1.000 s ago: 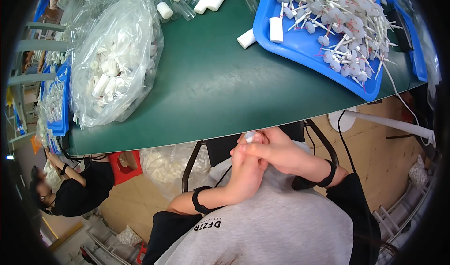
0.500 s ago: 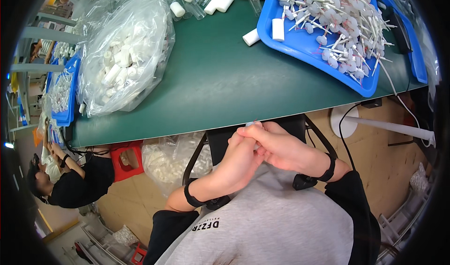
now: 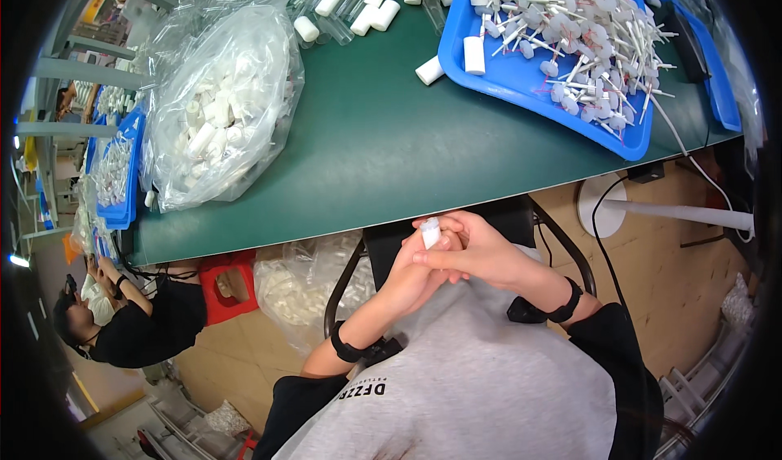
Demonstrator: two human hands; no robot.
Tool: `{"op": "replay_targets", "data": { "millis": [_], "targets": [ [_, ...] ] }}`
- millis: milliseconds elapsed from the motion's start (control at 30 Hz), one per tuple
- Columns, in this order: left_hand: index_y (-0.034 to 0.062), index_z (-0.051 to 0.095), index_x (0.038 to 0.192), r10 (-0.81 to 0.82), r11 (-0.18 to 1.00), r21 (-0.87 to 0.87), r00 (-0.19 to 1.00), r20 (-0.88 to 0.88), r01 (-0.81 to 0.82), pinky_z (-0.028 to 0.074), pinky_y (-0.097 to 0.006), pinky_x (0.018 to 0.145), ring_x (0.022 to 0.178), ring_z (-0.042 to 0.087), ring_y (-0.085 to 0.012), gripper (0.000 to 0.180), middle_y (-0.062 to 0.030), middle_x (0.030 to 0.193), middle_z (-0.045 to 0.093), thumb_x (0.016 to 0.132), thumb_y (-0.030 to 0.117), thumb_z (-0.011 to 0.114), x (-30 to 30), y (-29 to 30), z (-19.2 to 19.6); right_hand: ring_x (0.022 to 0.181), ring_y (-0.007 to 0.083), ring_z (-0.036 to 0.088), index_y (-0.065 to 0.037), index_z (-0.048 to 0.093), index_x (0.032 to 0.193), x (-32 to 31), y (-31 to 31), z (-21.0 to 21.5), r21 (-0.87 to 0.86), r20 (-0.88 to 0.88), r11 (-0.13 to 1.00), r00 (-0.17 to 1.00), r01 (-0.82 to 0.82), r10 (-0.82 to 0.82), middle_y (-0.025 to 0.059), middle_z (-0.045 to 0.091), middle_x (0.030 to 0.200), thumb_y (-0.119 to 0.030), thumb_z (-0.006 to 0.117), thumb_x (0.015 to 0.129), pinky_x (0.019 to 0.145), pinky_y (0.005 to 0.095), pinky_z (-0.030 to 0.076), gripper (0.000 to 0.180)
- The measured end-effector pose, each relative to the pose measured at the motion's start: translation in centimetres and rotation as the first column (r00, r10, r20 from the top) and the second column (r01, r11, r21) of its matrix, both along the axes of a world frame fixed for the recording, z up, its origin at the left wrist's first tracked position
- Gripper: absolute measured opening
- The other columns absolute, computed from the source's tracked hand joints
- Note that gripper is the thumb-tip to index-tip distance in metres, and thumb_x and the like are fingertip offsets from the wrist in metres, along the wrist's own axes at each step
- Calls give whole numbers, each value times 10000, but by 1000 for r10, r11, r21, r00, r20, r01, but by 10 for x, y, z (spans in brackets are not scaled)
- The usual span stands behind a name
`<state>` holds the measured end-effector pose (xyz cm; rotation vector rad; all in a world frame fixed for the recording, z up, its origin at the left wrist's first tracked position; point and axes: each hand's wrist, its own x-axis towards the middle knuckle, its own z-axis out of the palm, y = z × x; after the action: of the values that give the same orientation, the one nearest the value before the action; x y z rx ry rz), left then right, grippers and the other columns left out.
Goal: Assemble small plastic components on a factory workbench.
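Just off the table's near edge, my two hands meet in front of my body. My left hand [image 3: 412, 271] is curled around a short white cylinder with a translucent end [image 3: 431, 232]; its lower part is hidden by fingers. Against it presses my right hand [image 3: 472, 248], thumb laid across and fingers closed round the far side. On the table, a blue tray [image 3: 521, 98] holds many white sticks with translucent round discs [image 3: 599, 53] and thin red threads. One white cylinder [image 3: 474, 55] lies inside the tray's left edge, another [image 3: 429, 70] just outside it.
On the green table [image 3: 350, 151], a clear plastic bag [image 3: 269, 146] of white cylinders lies at left. Clear tubes [image 3: 334, 28] and more white cylinders [image 3: 384, 15] lie behind. Below are a red stool [image 3: 244, 307] and another filled bag [image 3: 305, 285]. A co-worker [image 3: 147, 326] sits at far left.
My hands have turned and shifted slightly, so the white cylinder, almost hidden before, now shows between them. My right thumb has moved down from its end. The whole view has shifted a little.
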<state>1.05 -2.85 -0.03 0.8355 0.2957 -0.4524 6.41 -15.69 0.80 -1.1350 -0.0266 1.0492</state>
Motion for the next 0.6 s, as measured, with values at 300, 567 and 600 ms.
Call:
{"op": "replay_targets", "data": {
  "millis": [300,567,600],
  "targets": [
    [113,370,852,-23,997,-75,983,181,37,468,-323,585,592,485,-137,303,-26,730,444,971,379,449,-10,8,-8,646,44,560,-22,465,1209,-10,2,2,-17,-38,999,999,-31,30,94,626,1014,-185,712,816,432,162,395,492],
    [115,373,881,70,967,227,976,205,-117,395,-277,538,574,385,-99,190,-3,741,394,990,257,438,-7,-7,-27,822,112,585,-19,529,1082,-2,12,-15,29,-133,999,991,22,-18,98,608,998,-131,741,753,565,205,452,408],
    [113,376,887,143,985,60,966,215,-159,393,-277,545,582,386,-98,174,-2,746,394,993,239,434,-6,-11,-26,892,140,607,-13,527,1086,2,10,-14,30,-128,1000,992,2,2,129,616,1058,-78,714,767,614,215,486,375]
  ]
}}
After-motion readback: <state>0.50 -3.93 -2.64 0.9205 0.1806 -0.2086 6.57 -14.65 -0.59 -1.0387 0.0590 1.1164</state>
